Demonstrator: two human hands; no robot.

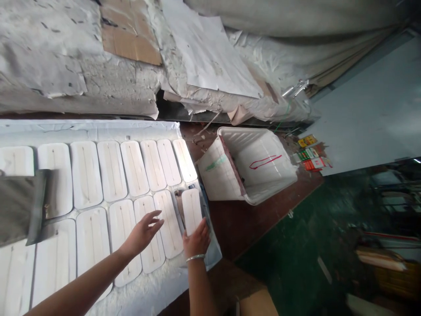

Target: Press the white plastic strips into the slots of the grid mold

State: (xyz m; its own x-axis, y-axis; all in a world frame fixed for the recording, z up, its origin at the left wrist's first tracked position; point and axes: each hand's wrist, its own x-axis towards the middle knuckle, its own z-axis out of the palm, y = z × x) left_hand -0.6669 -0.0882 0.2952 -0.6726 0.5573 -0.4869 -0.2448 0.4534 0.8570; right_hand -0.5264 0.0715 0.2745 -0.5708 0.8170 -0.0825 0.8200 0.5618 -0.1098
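Observation:
My right hand (198,240), with a bracelet at its wrist, grips the lower end of a white rounded panel (191,206) at the right end of the front row. That panel is partly raised, and a darker patch of the surface shows at its left edge. My left hand (146,230) hovers over the front row with fingers apart and nothing in them, near a neighbouring white panel (167,224). Each panel has a thin dark line down its middle. Another row of such panels (112,171) lies behind, on the pale table cover (158,287).
A white plastic bin (217,177) with green and red marks stands right of the table. Colourful boxes (311,153) lie beyond it. A grey cloth-like piece (19,210) covers some panels at left. A paper-covered bench (125,83) runs along the back; cardboard (258,303) sits at the bottom.

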